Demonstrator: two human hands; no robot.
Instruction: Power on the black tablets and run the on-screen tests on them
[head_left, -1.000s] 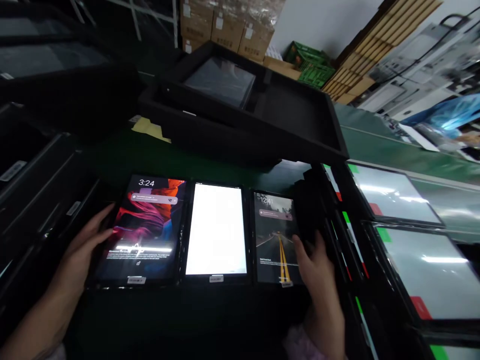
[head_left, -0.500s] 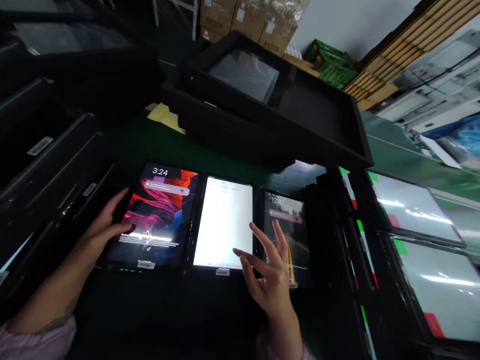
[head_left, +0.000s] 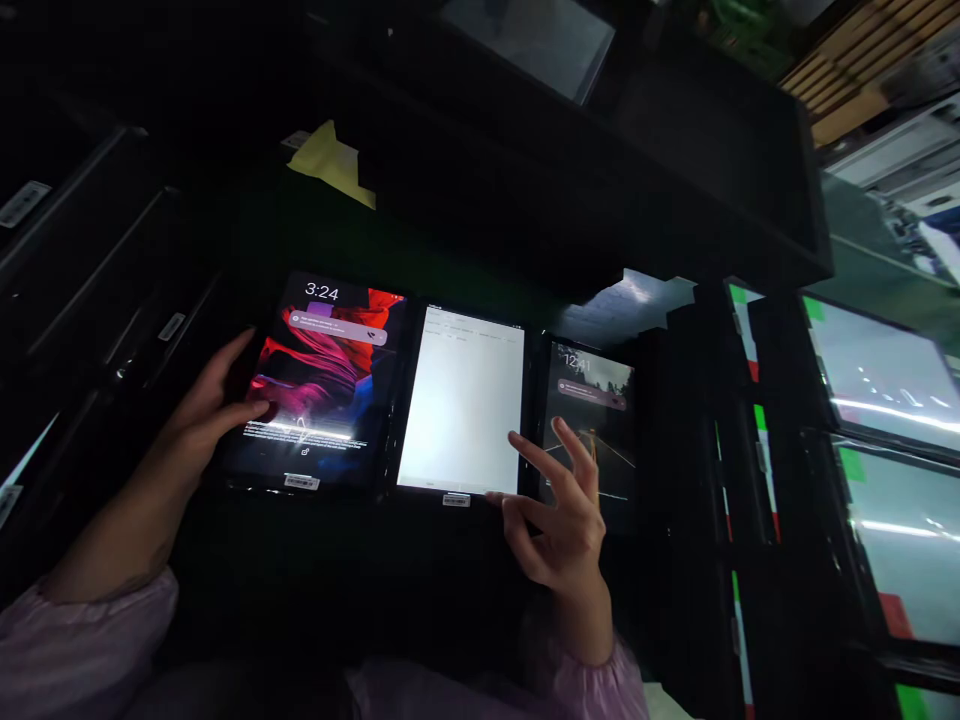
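Three lit tablets lie side by side in front of me. My left hand (head_left: 196, 425) grips the left edge of the left tablet (head_left: 322, 385), its thumb over the screen's edge; that tablet reads 3:24 over a red and blue picture. On the middle tablet (head_left: 457, 400) is a nearly blank white page with faint lines of text at the top. My right hand (head_left: 562, 530) is open with fingers apart, one fingertip by the middle tablet's lower right corner; I cannot tell if it touches. Behind those fingers, the right tablet (head_left: 613, 440) shows 12:41 and a road picture, partly covered.
Dark devices with barcode labels (head_left: 172, 327) stand at left. On the right are several tablets with white screens (head_left: 885, 370) and green and red corners. A black tray (head_left: 720, 170) spans the back, and a yellow paper (head_left: 330, 165) lies before it.
The view has tipped downward, and the picture is darker. My right hand has shifted from over the middle screen toward its lower right corner. My left hand stays on the left tablet.
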